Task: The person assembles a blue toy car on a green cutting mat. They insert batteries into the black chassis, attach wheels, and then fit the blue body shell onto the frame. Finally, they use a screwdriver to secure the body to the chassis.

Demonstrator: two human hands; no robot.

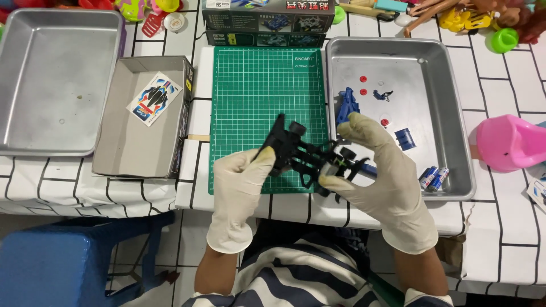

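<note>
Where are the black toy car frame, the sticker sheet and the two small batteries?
black toy car frame [301, 152], head view, on its middle bars.
sticker sheet [153, 98], head view, on its printed centre.
two small batteries [434, 178], head view, between both cells.

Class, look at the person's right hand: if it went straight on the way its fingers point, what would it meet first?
The right hand points up and left, so it would likely first meet the blue plastic part in the metal tray, though depth is unclear.
</note>
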